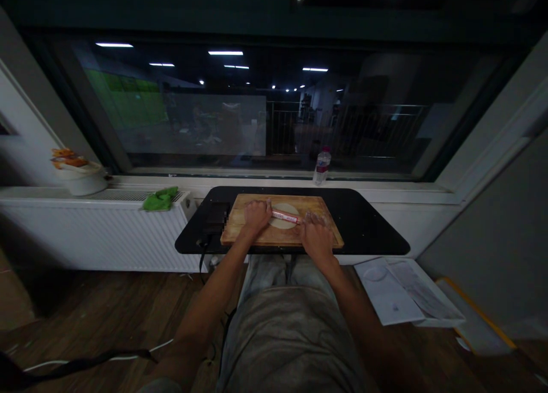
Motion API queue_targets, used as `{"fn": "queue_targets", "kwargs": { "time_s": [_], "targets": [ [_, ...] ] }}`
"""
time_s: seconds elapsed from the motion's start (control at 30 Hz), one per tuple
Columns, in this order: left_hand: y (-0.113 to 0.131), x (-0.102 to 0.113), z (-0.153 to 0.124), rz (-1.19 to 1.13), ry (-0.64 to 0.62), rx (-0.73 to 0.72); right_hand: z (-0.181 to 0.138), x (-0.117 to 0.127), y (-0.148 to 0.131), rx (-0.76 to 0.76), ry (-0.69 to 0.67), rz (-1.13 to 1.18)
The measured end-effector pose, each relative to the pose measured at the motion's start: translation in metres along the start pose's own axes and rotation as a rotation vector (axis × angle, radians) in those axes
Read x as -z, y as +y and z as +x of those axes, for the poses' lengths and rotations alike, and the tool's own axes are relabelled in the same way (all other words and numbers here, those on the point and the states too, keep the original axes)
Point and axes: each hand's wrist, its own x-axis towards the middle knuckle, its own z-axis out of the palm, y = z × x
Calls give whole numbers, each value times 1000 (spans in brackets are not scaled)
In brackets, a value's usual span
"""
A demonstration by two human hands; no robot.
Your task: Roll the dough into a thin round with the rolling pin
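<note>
A wooden board lies on a black table in front of me. On the board sits a flat pale round of dough. Across it lies a thin red rolling pin. My left hand presses down on the pin's left end, fingers curled over it. The palm of my right hand rests on the pin's right end, fingers stretched flat.
A water bottle stands on the window sill behind the table. A green cloth and a white bowl sit on the radiator at left. Papers lie on the floor at right. A dark object lies beside the board.
</note>
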Motion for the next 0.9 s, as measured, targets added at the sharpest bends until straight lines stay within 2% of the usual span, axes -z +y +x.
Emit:
{"fn": "queue_targets", "kwargs": {
  "time_s": [0.3, 0.6, 0.9],
  "targets": [
    [0, 0, 0, -4, -14, -3, -6, -1, 1, -8, -10, 24],
    [2, 5, -1, 33, -16, -16, 31, -8, 22, 87, -127, 33],
    [1, 7, -1, 26, -1, -65, 79, -13, 25, 110, -304, -7]
  ]
}}
